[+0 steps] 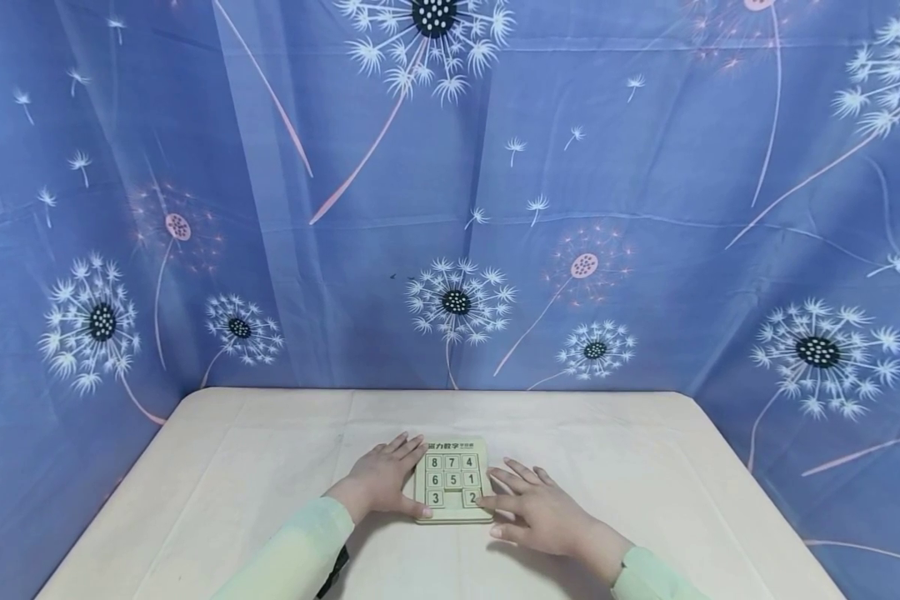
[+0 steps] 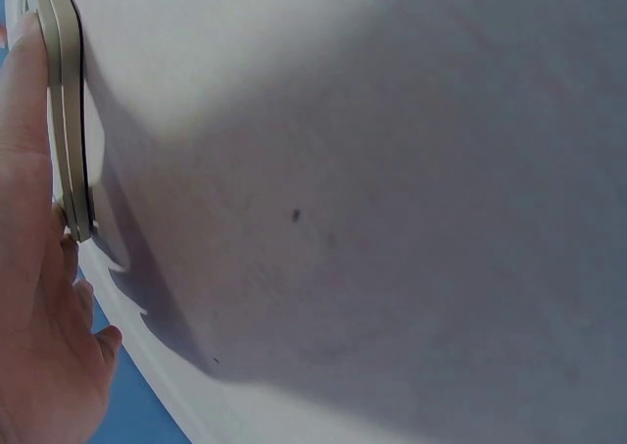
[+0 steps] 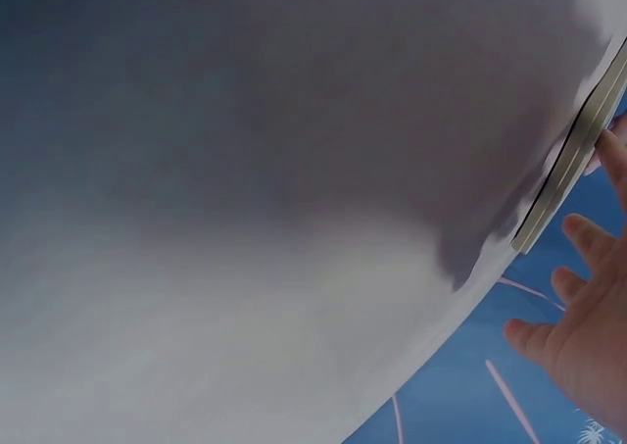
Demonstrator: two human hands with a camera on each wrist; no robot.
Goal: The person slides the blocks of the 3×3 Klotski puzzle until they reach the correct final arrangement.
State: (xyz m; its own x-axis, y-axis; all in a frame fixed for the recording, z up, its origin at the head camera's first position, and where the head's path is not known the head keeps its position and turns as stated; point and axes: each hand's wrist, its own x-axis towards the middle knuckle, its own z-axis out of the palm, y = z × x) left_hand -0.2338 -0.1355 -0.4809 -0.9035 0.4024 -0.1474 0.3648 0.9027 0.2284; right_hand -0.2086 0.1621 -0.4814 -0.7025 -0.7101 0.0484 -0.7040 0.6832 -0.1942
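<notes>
A pale sliding number puzzle [image 1: 453,513] lies flat on the table, its number tiles reading 8 7 4, 6 5 1, then 3, a gap and 2. My left hand [image 1: 385,475] holds the puzzle's left side, thumb at the near corner and fingers by the far one. In the left wrist view that thumb rests on the edge of the puzzle [image 2: 67,101]. My right hand [image 1: 543,512] has its fingers spread, and one fingertip touches the 2 tile [image 1: 472,497]. The right wrist view shows the puzzle's edge [image 3: 578,145] beside those fingers; the tiles are hidden there.
A cream-covered table [image 1: 270,450] surrounds the puzzle. Blue dandelion-print curtain [image 1: 360,317] hangs behind the table and along both sides. Something black [image 1: 334,573] shows under the left sleeve.
</notes>
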